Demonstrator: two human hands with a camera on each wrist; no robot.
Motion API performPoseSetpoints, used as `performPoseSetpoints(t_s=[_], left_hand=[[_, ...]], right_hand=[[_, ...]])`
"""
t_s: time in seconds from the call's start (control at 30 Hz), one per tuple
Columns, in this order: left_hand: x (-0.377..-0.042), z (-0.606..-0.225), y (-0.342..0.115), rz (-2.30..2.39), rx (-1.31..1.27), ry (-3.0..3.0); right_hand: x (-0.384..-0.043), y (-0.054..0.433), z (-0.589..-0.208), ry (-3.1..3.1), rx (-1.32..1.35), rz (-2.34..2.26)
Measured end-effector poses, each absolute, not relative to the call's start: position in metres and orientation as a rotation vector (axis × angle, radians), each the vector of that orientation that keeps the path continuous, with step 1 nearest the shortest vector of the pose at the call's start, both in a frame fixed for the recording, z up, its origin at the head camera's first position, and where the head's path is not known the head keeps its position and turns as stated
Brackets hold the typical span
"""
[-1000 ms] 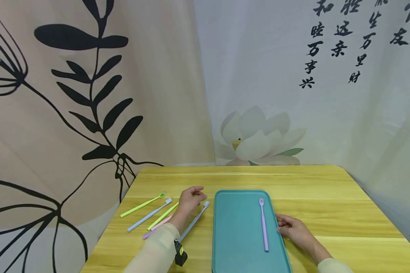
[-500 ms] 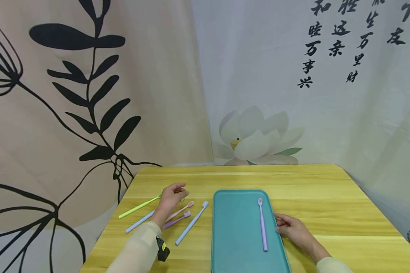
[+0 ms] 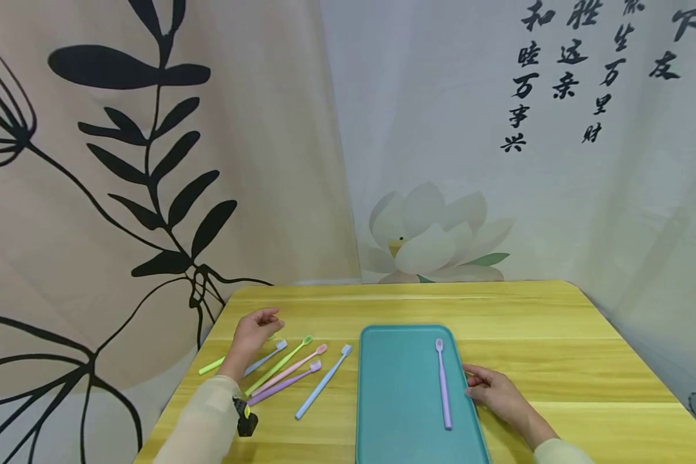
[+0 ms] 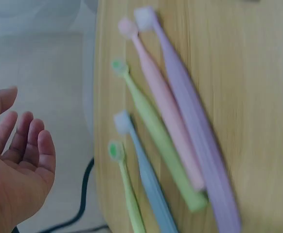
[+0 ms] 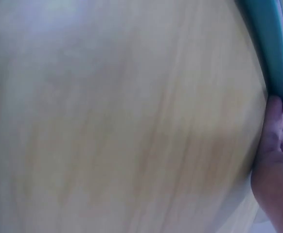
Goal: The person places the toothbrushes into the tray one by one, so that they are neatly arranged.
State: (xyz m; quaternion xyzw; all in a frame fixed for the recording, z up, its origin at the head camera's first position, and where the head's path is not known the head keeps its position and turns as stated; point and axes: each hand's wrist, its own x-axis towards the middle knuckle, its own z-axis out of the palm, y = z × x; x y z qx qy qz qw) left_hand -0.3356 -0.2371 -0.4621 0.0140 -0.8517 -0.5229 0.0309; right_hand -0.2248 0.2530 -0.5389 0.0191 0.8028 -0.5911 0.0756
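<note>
My left hand (image 3: pixel 254 338) hovers over the far-left toothbrushes, fingers loosely bent and nothing in them. Partly hidden beneath it is a lime green toothbrush (image 3: pixel 211 366); a blue toothbrush (image 3: pixel 267 359) lies beside that one. To their right lie another green toothbrush (image 3: pixel 289 359), a pink toothbrush (image 3: pixel 292 368), a purple toothbrush (image 3: pixel 284 385) and a second blue toothbrush (image 3: pixel 325 381). On the teal tray (image 3: pixel 400 399) rests one more purple toothbrush (image 3: pixel 445 393), bristle end away from me. My right hand (image 3: pixel 501 396) pinches the tray's right rim, as the right wrist view also shows.
The wooden table (image 3: pixel 574 361) extends right of the tray and behind it. A patterned curtain (image 3: pixel 290 161) hangs behind the table. In the left wrist view, a dark cable (image 4: pixel 85 194) runs beyond the table's edge.
My left hand has moved left across the toothbrushes, from beside the tray to the far-left ones, uncovering the pink, purple and right blue toothbrushes. My right hand stays at the tray's rim.
</note>
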Motion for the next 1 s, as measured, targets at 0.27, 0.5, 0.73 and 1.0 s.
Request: performPoseSetpoints(t_s=[0.27,0.5,0.73,1.0], left_hand=[[-0.334,-0.464,-0.278,-1.574,0.060,-2.639],[-0.333,-0.465,-0.304,-1.385,0.093,-2.711],[-0.334,-0.469,-0.325,-1.352,0.106,-2.730],[-0.335,-0.478,-0.343,-1.323,0.151,-2.767]], right_hand=[[-0.222,0.252,-0.539,2.374,0.037,-1.804],[-0.223,0.254,-0.539,2.381,0.021,-1.795],[-0.224,0.255,-0.539,2.369,0.022,-1.805],[-0.224,0.255,-0.541,2.381,0.008,-1.804]])
